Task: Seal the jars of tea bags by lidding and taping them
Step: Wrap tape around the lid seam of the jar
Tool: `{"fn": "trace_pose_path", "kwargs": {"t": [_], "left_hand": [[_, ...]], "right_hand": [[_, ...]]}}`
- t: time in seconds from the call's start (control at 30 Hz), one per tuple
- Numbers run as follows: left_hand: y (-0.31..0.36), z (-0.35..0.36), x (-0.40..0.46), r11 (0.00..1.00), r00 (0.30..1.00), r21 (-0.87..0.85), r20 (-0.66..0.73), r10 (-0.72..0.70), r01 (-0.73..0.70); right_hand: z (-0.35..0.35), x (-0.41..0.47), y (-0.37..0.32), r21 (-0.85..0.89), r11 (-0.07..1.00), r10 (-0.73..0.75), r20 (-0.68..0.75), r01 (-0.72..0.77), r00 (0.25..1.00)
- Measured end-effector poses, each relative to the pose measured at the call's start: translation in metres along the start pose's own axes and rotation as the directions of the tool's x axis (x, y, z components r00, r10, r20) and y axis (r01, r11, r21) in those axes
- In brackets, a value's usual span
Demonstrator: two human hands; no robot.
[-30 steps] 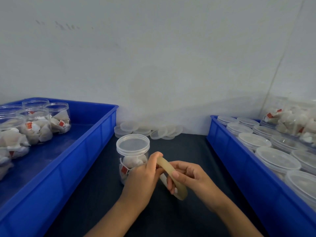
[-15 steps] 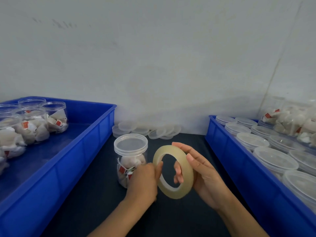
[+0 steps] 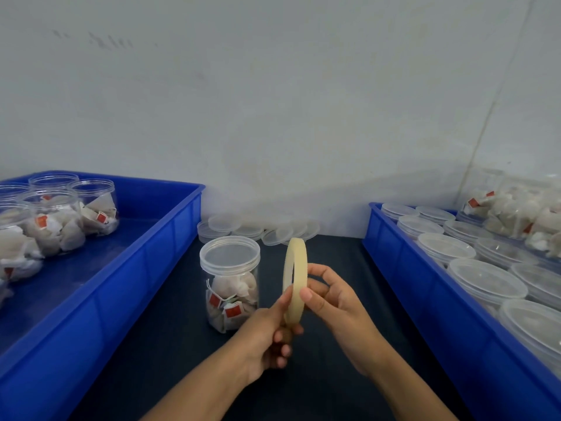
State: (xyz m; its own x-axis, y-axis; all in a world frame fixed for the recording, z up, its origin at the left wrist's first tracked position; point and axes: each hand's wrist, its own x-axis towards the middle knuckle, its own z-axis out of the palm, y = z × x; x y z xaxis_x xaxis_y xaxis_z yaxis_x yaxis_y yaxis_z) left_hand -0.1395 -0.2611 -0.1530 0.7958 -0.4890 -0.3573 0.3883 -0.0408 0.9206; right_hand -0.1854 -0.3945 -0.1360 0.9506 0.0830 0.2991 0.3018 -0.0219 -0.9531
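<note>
Both hands on tape, right of jar.
I see left hand (image 3: 263, 335) and right hand (image 3: 337, 308) pinching upright tape (image 3: 294, 281); jar (image 3: 229, 281) lidded.

A pale, scuffed plaster wall (image 3: 273, 101) fills the upper half of the view, with faint dark smudges near its top left and a corner seam running down at the far right. Below it lies a dark, finely textured table mat (image 3: 170, 338), which reaches back to the foot of the wall.
</note>
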Motion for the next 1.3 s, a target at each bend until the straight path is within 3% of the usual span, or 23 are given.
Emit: {"fn": "trace_pose_path", "kwargs": {"t": [0.1, 0.23, 0.3, 0.4, 0.43, 0.5, 0.67, 0.87, 1.0, 1.2, 1.3], "left_hand": [[-0.002, -0.001, -0.002, 0.992, 0.998, 0.12, 0.062, 0.024, -0.031], [-0.005, -0.006, -0.001, 0.838, 0.952, 0.474, 0.001, 0.307, -0.271], [-0.006, -0.008, -0.001, 0.733, 0.869, 0.55, -0.025, 0.494, -0.4], [-0.007, -0.007, -0.002, 0.566, 0.624, 0.529, -0.084, 0.777, -0.633], [-0.008, -0.006, -0.003, 0.507, 0.557, 0.535, -0.079, 0.827, -0.676], [-0.011, -0.004, -0.003, 0.444, 0.507, 0.551, -0.044, 0.861, -0.706], [-0.015, -0.003, 0.0, 0.41, 0.539, 0.548, 0.089, 0.838, -0.729], [-0.014, -0.002, 0.0, 0.436, 0.573, 0.546, 0.101, 0.813, -0.715], [-0.013, -0.003, 0.0, 0.439, 0.577, 0.541, 0.108, 0.809, -0.717], [-0.011, -0.006, 0.002, 0.463, 0.593, 0.51, 0.12, 0.796, -0.725], [-0.012, -0.007, 0.002, 0.464, 0.598, 0.518, 0.12, 0.793, -0.719]], "right_hand": [[0.002, 0.0, 0.001, 0.045, 0.999, -0.009, -0.07, 0.012, 0.998], [0.002, -0.002, -0.004, 0.173, 0.985, 0.042, -0.179, -0.011, 0.983], [0.005, -0.004, -0.008, 0.16, 0.984, 0.12, -0.238, -0.082, 0.964], [0.011, -0.004, -0.011, 0.051, 0.982, 0.188, -0.265, -0.181, 0.946], [0.013, -0.005, -0.011, 0.01, 0.979, 0.196, -0.269, -0.201, 0.943], [0.017, -0.005, -0.012, -0.083, 0.966, 0.214, -0.271, -0.244, 0.938], [0.017, -0.003, -0.017, -0.124, 0.905, 0.359, -0.29, -0.407, 0.887], [0.017, 0.0, -0.011, -0.195, 0.872, 0.355, -0.378, -0.449, 0.855], [0.017, 0.009, -0.012, -0.178, 0.858, 0.399, -0.359, -0.482, 0.843], [0.027, 0.005, -0.017, -0.03, 0.932, 0.326, -0.367, -0.361, 0.871], [0.021, 0.006, -0.011, -0.129, 0.907, 0.326, -0.386, -0.401, 0.863]]}}
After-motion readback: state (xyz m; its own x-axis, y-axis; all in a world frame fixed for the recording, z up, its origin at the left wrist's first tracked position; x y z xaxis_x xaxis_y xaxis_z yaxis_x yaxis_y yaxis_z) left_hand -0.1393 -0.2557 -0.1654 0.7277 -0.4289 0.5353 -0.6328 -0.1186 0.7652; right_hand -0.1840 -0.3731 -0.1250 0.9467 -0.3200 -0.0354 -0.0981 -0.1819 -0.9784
